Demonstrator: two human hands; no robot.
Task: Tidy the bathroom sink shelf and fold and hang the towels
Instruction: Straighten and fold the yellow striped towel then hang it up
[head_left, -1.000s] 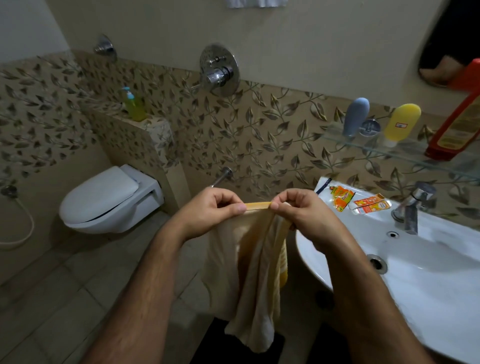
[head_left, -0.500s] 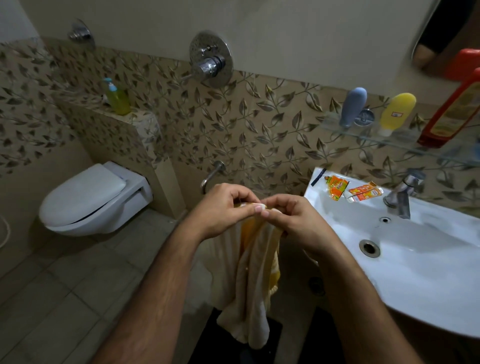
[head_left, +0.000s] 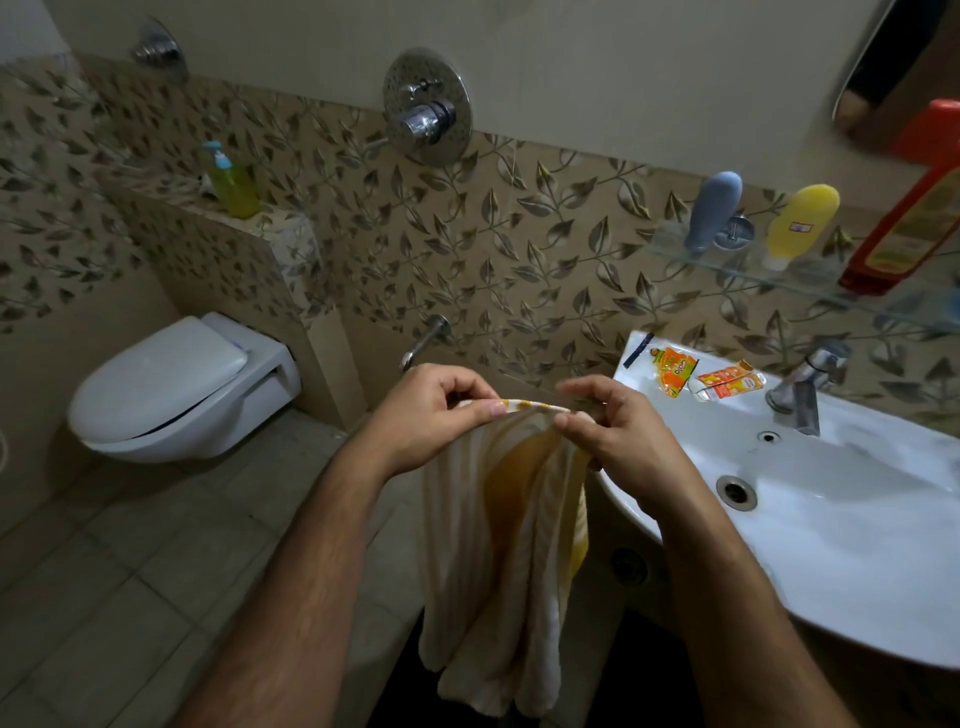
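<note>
Beside the sink (head_left: 852, 545), left hand (head_left: 436, 410) and right hand (head_left: 608, 431) pinch the towel (head_left: 498, 545), which hangs below each grip.

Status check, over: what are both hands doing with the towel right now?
Left hand and right hand pinch towel top edge. Towel hangs unfolded beside sink. Nothing in the way.

Red bottle (head_left: 914, 223) running off right edge; sink (head_left: 857, 561) rim cropping at right; sachet (head_left: 672, 371) print blurring; towel (head_left: 498, 561) corners hiding inside pinching fingers.
</note>
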